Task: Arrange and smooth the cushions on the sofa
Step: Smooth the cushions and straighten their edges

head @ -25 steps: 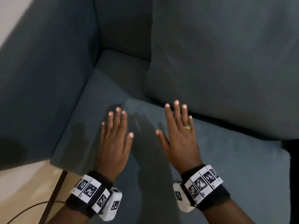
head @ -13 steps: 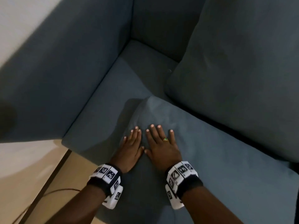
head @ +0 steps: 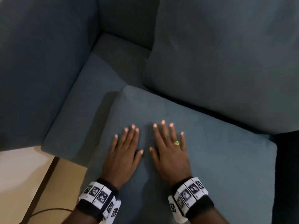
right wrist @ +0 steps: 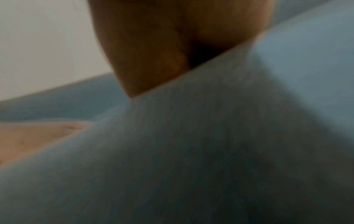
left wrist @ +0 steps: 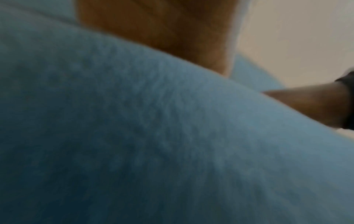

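Two flat hands on a sofa cushion

Head view: left hand (head: pixel 123 156) and right hand (head: pixel 170 152) press the seat cushion (head: pixel 218 159), fingers (head: pixel 163 130) straight and spread, holding nothing; back cushion (head: pixel 226 62) leans at 1 o'clock. Wrist views: blurred blue fabric, palms touching it.

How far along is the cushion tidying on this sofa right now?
Looks done: the back cushion stands against the sofa back. In hand: the left hand and right hand lie flat, side by side, on the seat cushion. Left: this cushion sits askew, away from the armrest, so it probably needs squaring up.
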Tool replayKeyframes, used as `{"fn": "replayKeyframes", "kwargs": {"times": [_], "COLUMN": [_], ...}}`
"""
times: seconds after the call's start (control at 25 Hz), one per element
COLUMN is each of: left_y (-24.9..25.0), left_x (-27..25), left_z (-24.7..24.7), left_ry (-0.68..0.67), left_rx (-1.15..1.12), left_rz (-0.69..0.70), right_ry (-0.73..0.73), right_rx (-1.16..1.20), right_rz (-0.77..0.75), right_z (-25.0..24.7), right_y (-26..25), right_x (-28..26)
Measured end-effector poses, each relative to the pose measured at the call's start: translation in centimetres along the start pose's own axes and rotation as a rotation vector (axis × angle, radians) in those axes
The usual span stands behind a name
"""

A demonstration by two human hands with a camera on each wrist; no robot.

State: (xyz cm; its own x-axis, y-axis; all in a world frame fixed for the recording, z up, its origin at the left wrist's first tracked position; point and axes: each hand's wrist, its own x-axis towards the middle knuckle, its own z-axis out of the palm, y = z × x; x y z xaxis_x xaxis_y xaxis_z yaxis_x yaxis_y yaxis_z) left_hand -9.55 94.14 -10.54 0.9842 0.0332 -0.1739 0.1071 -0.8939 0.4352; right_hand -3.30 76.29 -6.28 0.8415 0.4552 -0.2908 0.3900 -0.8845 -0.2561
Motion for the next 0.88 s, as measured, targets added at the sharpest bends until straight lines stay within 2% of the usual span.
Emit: {"fn": "replayKeyframes", "kwargs": {"times": [0.08,0.16,0.24,0.32,0.36,0.4,0.48,0.52,0.6,0.64,0.68,0.76,0.8,0.84,0.88], "left_y": [2.0,4.1,7.2,8.9,10.1,11.5,14.5,16.0,18.6,19.4,20.8,23.6,24.7,25.6,26.4], "left_x": [-0.6,0.2,0.4,-0.2,-0.1,1.0,1.9,2.0,1.7,1.6,1.5,2.5,2.6,2.4,2.1], "left_z": [1.2,0.7,1.4,3.1,3.3,3.0,2.4,3.3,6.1,7.2,7.8,8.1,8.4,9.3,10.1], "left_ry": [-0.044,0.037,-0.003,-0.110,-0.124,-0.059,0.046,-0.002,-0.188,-0.270,-0.279,-0.167,-0.155,-0.168,-0.233], "left_rx": [0.010,0.055,0.077,0.167,0.153,0.137,0.185,0.186,0.298,0.322,0.307,0.259,0.240,0.259,0.299], "left_rz": [-0.075,-0.131,-0.027,0.088,0.081,0.071,0.102,0.156,0.270,0.254,0.233,0.253,0.290,0.350,0.379], "right_ry": [-0.040,0.105,0.149,0.018,0.001,0.062,0.194,0.204,0.037,-0.032,-0.032,0.143,0.197,0.197,0.126], "right_rx": [0.029,0.096,0.076,0.017,0.031,0.055,0.116,0.158,0.093,0.090,0.106,0.154,0.164,0.156,0.133], "right_rz": [-0.033,0.009,0.078,0.072,0.053,0.069,0.201,0.267,0.286,0.271,0.276,0.370,0.426,0.442,0.440], "right_z": [1.0,-0.2,-0.6,0.5,0.7,0.2,-1.3,-1.6,-0.6,0.4,0.8,-0.8,-1.4,-1.4,-1.2], "right_y": [2.2,4.5,6.7,8.3,9.4,10.7,13.3,14.8,16.9,17.7,18.4,20.8,22.0,23.3,24.5], "right_x": [-2.0,-3.0,-4.4,-6.7,-8.0,-8.2,-9.2,-9.8,-11.3,-11.5,-12.2,-12.8,-13.5,-14.0,-15.0]}}
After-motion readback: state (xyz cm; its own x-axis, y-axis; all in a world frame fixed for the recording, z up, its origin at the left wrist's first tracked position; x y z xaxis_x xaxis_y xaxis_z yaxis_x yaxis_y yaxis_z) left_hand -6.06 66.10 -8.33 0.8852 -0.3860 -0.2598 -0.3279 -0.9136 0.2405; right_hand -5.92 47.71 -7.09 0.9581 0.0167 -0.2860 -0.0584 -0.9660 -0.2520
